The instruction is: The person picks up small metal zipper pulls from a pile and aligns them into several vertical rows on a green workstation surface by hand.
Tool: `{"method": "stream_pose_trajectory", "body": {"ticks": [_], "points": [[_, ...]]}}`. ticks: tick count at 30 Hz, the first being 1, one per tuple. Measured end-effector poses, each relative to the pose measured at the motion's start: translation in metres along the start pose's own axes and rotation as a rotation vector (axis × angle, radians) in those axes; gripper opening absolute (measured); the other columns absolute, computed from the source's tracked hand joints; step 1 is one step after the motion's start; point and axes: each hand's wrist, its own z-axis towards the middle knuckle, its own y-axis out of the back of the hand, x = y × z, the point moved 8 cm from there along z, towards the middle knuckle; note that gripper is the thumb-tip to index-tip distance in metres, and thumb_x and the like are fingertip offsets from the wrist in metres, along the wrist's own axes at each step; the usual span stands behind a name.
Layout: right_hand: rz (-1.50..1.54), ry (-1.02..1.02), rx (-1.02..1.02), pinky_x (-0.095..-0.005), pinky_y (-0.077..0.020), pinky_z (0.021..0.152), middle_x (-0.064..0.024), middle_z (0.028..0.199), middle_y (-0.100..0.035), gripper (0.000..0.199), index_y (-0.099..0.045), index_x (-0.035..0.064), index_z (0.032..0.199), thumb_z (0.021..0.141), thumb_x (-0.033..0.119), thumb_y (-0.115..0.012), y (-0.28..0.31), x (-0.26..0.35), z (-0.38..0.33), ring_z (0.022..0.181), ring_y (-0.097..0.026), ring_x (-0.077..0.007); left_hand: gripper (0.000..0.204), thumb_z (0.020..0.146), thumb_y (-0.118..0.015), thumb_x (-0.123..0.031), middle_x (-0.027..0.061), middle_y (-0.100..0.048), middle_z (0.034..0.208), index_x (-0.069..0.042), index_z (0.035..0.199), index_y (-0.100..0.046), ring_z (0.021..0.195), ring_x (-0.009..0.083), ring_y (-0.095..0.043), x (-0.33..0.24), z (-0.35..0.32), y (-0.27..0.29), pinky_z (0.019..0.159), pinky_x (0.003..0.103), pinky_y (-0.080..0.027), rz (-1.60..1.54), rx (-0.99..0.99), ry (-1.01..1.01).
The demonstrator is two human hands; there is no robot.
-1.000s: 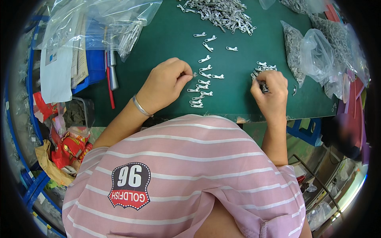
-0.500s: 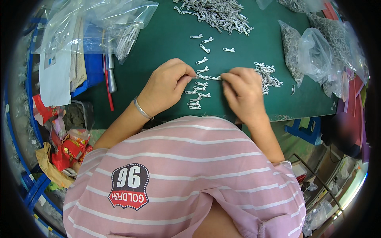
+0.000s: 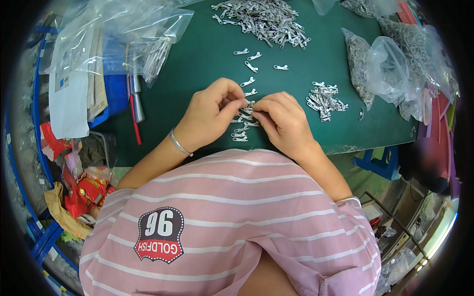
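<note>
Several small silver zipper sliders with pull tabs (image 3: 240,133) lie in a loose column on the green table, between my hands. My left hand (image 3: 210,112), with a silver bangle on its wrist, is closed in a pinch at the column's left side. My right hand (image 3: 286,123) is also closed, thumb and fingers together, over the column's right side. The fingertips of both hands nearly meet, and whatever they pinch is too small and covered to make out. A few spaced zipper sliders (image 3: 251,67) lie beyond my hands, with one more slider (image 3: 280,67) off to their right.
A large heap of zipper sliders (image 3: 266,22) lies at the far side, and a smaller pile (image 3: 326,101) to the right. Clear bags of metal parts (image 3: 358,66) stand at the right. A red pen (image 3: 135,118), blue tray (image 3: 116,86) and plastic bags (image 3: 123,34) are at the left.
My right hand has moved left, away from the smaller pile, to the column beside my left hand. The slider that lay at its fingertips no longer shows there. The view has shifted slightly.
</note>
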Motion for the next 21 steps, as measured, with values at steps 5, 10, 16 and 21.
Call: {"method": "stream_pose_trajectory", "body": {"ticks": [5,10,16,21], "points": [[0.054,-0.060,-0.049,-0.0376,-0.0483,0.070,-0.0064,0.084,-0.066,0.017,-0.068,0.0062,0.087,0.074,0.001,-0.078,0.008,-0.001,-0.005,0.077,-0.062,-0.0270,0.011,0.096,-0.065,0.001,0.0034,-0.069,0.097,-0.001,0.107,-0.062,0.088,0.0075,-0.065,0.004,0.004,0.012,0.077,0.022,-0.053,0.049,-0.054,-0.027],[0.039,-0.040,-0.099,-0.0380,-0.0488,0.068,-0.0071,0.084,-0.066,0.017,-0.067,0.0064,0.086,0.073,0.000,-0.077,0.021,0.001,-0.008,0.075,-0.062,-0.0272,0.012,0.097,-0.065,0.001,0.0029,-0.068,0.097,-0.001,0.108,-0.063,0.089,0.0077,-0.065,0.003,0.003,0.011,0.079,0.022,-0.052,0.092,-0.039,-0.043],[-0.176,-0.284,-0.311,-0.0364,-0.0532,0.071,-0.0090,0.084,-0.070,0.014,-0.071,0.0040,0.083,0.073,0.001,-0.080,0.097,-0.041,-0.023,0.078,-0.067,-0.0261,0.009,0.094,-0.067,0.001,0.0010,-0.066,0.094,-0.001,0.103,-0.066,0.080,0.0059,-0.060,0.002,0.000,0.020,0.073,0.021,-0.050,0.156,-0.086,-0.097],[-0.456,-0.191,-0.153,-0.0393,-0.0463,0.080,-0.0066,0.095,-0.069,0.014,-0.074,0.0070,0.089,0.077,0.005,-0.078,0.101,-0.045,-0.026,0.088,-0.064,-0.0270,0.009,0.089,-0.070,0.003,0.0031,-0.066,0.094,-0.002,0.097,-0.069,0.076,0.0080,-0.061,-0.013,0.001,0.015,0.069,0.022,-0.049,0.302,-0.068,-0.228]]}}
